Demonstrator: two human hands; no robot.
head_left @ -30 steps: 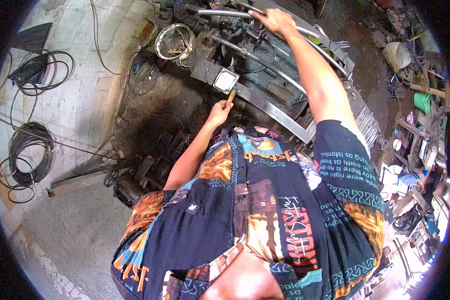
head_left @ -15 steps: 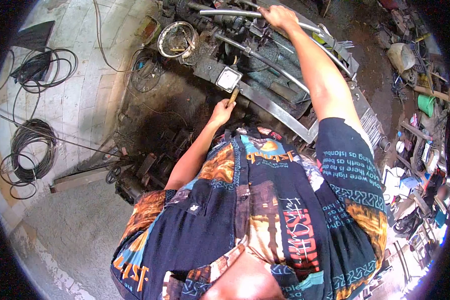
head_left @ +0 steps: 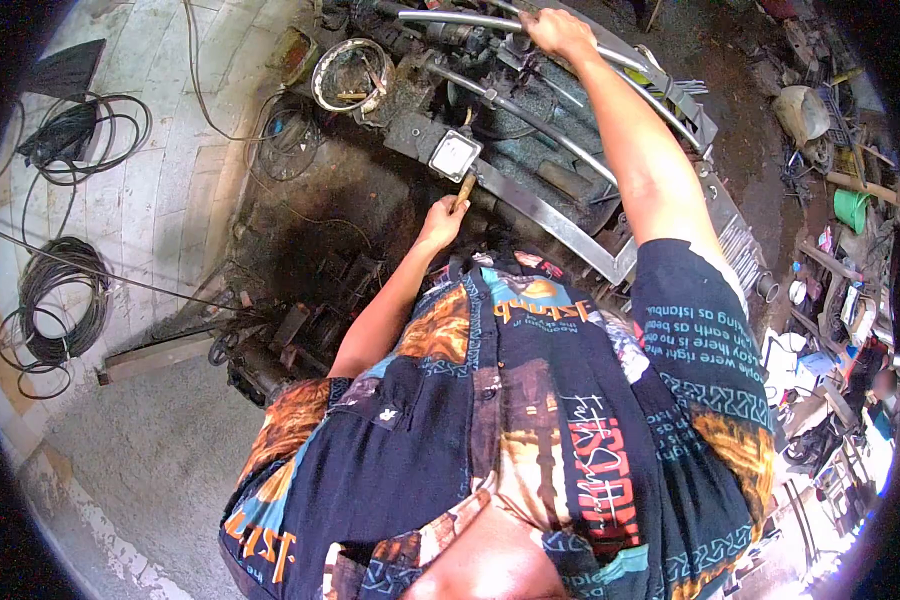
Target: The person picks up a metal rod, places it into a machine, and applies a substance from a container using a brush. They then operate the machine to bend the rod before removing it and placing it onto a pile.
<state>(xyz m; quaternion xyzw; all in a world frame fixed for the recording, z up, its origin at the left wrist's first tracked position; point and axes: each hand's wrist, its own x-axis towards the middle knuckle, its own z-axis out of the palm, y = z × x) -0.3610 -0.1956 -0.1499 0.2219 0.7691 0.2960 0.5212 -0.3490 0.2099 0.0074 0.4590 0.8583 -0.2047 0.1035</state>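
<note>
My left hand point(head_left: 442, 222) is closed around a short brown handle point(head_left: 465, 189) at the near side of a dark, greasy metal machine point(head_left: 405, 138). Just beyond that handle lies a square plate with a pale face point(head_left: 455, 155). From there a flat metal bar point(head_left: 545, 217) runs down to the right. With the arm stretched far out, my right hand point(head_left: 562, 36) is closed at the machine's far side, beside a bright metal rod point(head_left: 460, 20). What its fingers grip is hidden. A second long rod point(head_left: 540, 125) crosses the machine between my hands.
A round container point(head_left: 352, 76) with small pieces inside stands at the machine's left end. Black cable coils point(head_left: 65, 305) lie on the floor at left. Thin metal rods point(head_left: 740, 255) are bundled near my right arm. Clutter and a green bucket point(head_left: 851, 209) line the right side.
The view has shifted very slightly, and the machine appears a little further left. Both hands keep their places and grips.
</note>
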